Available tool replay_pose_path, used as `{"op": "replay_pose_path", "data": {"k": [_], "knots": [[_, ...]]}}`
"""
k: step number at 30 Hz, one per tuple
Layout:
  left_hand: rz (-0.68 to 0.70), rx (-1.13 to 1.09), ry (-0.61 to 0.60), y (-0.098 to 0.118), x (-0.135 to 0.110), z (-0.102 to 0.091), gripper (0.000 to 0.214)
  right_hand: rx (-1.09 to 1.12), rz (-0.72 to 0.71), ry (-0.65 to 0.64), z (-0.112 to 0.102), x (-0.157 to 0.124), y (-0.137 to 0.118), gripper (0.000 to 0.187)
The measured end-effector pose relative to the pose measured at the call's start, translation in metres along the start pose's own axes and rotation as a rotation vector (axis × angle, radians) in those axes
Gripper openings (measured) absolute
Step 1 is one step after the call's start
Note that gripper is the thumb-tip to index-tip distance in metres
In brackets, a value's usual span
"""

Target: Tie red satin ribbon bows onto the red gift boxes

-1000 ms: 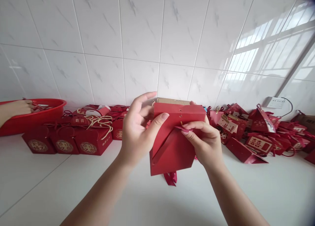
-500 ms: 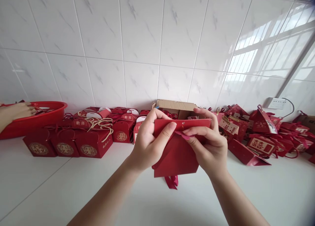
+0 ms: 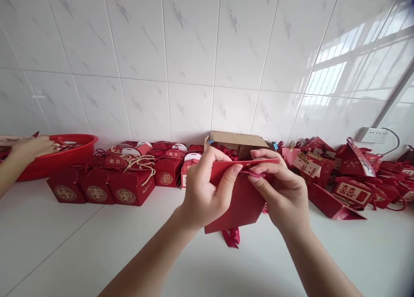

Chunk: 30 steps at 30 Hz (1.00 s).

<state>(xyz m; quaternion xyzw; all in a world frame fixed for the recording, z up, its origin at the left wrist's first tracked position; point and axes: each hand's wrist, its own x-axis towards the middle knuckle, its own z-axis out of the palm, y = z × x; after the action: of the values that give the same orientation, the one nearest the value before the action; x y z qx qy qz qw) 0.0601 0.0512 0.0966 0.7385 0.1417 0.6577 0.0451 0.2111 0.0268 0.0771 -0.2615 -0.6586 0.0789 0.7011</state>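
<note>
Both my hands hold a red gift box [image 3: 237, 206] up over the white table. My left hand [image 3: 208, 191] grips its upper left part, thumb on the near face and fingers behind. Between thumb and forefinger, my right hand [image 3: 283, 182] pinches a dark pink ribbon [image 3: 257, 174] just under the box's top edge, close to a small hole there. More ribbon [image 3: 232, 237] hangs below the box. Part of the box's right side is hidden behind my right hand.
Red boxes with gold emblems [image 3: 97, 193] stand at the left. Another person's hand [image 3: 34, 150] is at a red basin [image 3: 73, 152]. Behind my hands is an open cardboard carton [image 3: 239, 138]. Red gift boxes [image 3: 352, 193] lie heaped at the right, below a socket strip [image 3: 373, 135].
The camera view has turned slightly left. My box has tipped so its top edge shows thinner, and the ribbon end in my right fingers now points right. More of the other person's hands shows.
</note>
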Motion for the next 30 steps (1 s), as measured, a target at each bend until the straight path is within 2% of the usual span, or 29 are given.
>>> {"op": "replay_pose_path", "data": {"k": [5, 8, 10, 12, 14, 18, 20, 22, 24, 25, 27, 30], "knots": [[0.02, -0.064, -0.053, 0.001, -0.003, 0.005, 0.01, -0.018, -0.063, 0.076, 0.0, 0.0, 0.002, 0.016], [0.038, -0.09, -0.061, 0.002, -0.005, 0.009, 0.01, -0.01, -0.107, 0.162, 0.0, 0.001, 0.002, 0.032], [0.07, -0.105, -0.068, 0.001, -0.007, 0.01, 0.011, 0.028, -0.052, 0.138, -0.001, 0.002, 0.002, 0.043], [0.066, -0.071, -0.103, 0.0, -0.007, 0.01, 0.021, 0.041, 0.039, 0.107, -0.003, 0.002, 0.002, 0.033], [-0.004, 0.042, -0.172, 0.0, -0.005, 0.007, 0.037, -0.013, 0.088, 0.134, -0.005, 0.003, 0.002, 0.018], [-0.181, 0.268, -0.282, 0.001, 0.001, -0.005, 0.049, -0.156, 0.055, 0.238, -0.01, 0.005, 0.002, 0.019], [-0.278, 0.28, -0.316, 0.0, 0.005, -0.015, 0.042, -0.19, 0.046, 0.26, -0.012, 0.006, 0.002, 0.019], [-0.388, 0.237, -0.418, 0.0, 0.011, -0.026, 0.023, -0.2, 0.054, 0.265, -0.014, 0.007, 0.003, 0.019], [-0.475, 0.175, -0.506, -0.001, 0.016, -0.037, 0.016, -0.2, 0.062, 0.26, -0.014, 0.008, 0.003, 0.019], [-0.499, 0.14, -0.498, -0.002, 0.018, -0.042, 0.016, -0.201, 0.061, 0.247, -0.014, 0.008, 0.002, 0.018], [-0.501, 0.032, -0.364, -0.001, 0.022, -0.049, 0.013, -0.194, 0.041, 0.163, -0.012, 0.008, 0.001, 0.016], [-0.462, -0.21, -0.139, 0.004, 0.023, -0.05, 0.01, -0.148, -0.02, -0.107, -0.007, 0.006, -0.003, 0.016]]}}
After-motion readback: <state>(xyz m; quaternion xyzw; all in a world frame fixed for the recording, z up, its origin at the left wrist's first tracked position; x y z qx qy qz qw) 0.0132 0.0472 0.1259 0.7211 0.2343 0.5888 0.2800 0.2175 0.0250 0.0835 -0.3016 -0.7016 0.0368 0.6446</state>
